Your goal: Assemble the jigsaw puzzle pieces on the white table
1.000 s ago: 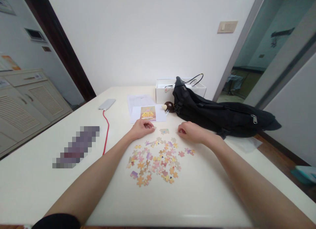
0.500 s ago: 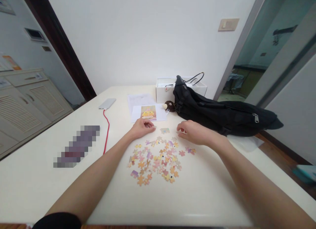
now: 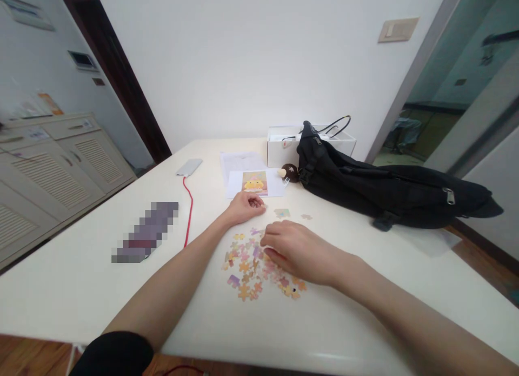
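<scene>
Over the right side of a loose heap of puzzle pieces [image 3: 244, 266] hangs my right hand [image 3: 294, 249], its fingers bent and the thumb apart from them; nothing shows between them. The hand covers part of the heap. My left hand [image 3: 245, 207] rests beyond the heap, with thumb and fingers pinched on a small pale puzzle piece [image 3: 265, 207], mostly hidden. Just right of it lies a small pale block of puzzle [image 3: 282, 212]. A single pale piece [image 3: 307, 217] lies farther right. Behind the left hand is a sheet with a yellow cartoon picture [image 3: 254, 184].
A black bag [image 3: 389, 195] lies along the right, against a white box [image 3: 279, 154] with cables. A brown round object [image 3: 290, 172] sits beside the bag. On the left are a power bank [image 3: 189, 167] with a red cable [image 3: 190, 213] and a pixelated dark item [image 3: 148, 230].
My right hand has moved left and nearer, onto the heap. A single pale piece now lies on the table near where that hand was. My left hand stays in place; the view has turned left.
</scene>
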{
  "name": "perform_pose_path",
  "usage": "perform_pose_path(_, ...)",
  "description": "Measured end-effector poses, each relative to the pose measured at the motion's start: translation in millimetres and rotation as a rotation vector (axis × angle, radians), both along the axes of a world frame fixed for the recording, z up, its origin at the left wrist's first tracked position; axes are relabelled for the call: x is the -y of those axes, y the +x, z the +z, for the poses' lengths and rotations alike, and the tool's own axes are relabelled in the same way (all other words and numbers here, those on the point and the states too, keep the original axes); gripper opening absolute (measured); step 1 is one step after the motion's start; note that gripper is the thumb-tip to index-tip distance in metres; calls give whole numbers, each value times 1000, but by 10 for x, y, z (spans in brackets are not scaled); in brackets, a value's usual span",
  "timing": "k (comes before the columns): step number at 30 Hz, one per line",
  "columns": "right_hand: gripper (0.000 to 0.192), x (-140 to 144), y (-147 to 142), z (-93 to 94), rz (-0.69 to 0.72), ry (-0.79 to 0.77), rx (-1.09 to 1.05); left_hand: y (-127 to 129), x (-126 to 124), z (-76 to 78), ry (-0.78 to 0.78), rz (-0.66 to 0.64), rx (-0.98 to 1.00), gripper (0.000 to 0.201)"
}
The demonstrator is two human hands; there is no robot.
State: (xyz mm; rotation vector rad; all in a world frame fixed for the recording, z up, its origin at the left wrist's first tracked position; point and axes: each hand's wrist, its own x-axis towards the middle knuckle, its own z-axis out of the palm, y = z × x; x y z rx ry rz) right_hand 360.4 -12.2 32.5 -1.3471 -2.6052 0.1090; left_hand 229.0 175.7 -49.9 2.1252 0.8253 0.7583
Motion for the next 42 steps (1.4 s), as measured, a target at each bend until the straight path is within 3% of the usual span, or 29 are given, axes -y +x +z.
perform_pose_path(3, 13, 50, -128, -88, 103, 25, 34, 6, -5, -4, -11, 9, 8, 23)
perform_pose_path(6, 14, 41, -129, -128, 120, 63, 73, 5, -10, -4, -9, -8, 11, 23)
perform_pose_path(16, 16, -125, 37, -182, -45, 123, 128, 11, 4, 6, 11, 12, 7, 22)
perform_pose_path(30, 20, -208, 235, -105, -301, 212, 123, 0, -22, -24, 57, 11, 0, 25)
perform_pose_path(37, 20, -263, 574, 32, -520, 331, 27, 4, -21, -23, 28, 36, -10, 18)
perform_pose_path(42, 21, -295, 805, 82, -625, 270, 24, -4, -20, -23, -9, 18, -23, 26)
